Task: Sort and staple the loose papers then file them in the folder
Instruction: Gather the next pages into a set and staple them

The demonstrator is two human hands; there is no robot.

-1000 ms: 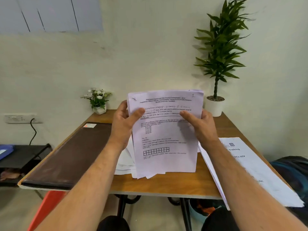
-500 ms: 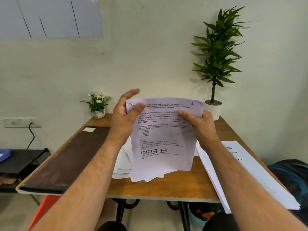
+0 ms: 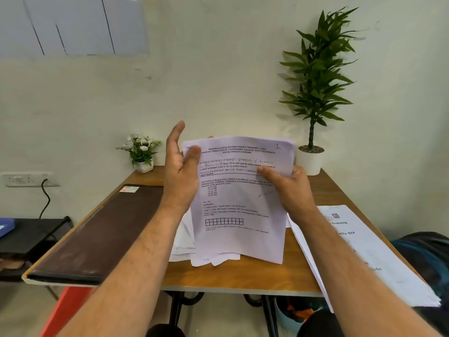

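Observation:
A stack of printed white papers (image 3: 240, 203) stands upright on the wooden table (image 3: 243, 278), its lower edges uneven on the tabletop. My right hand (image 3: 289, 188) grips the stack's right side, thumb across the front sheet. My left hand (image 3: 181, 166) has straight fingers pointing up beside the stack's left edge, with the thumb touching the top left corner. More loose sheets (image 3: 182, 239) lie flat behind the stack. A dark brown folder (image 3: 102, 234) lies closed along the table's left side.
A second pile of printed sheets (image 3: 369, 254) hangs over the table's right edge. A small flower pot (image 3: 143, 154) and a tall potted plant (image 3: 313, 93) stand at the back by the wall. A dark bag (image 3: 427, 254) sits right of the table.
My left hand has let go of the stack's left edge and straightened its fingers upward. The stack has sunk lower onto the table. My right hand keeps its grip.

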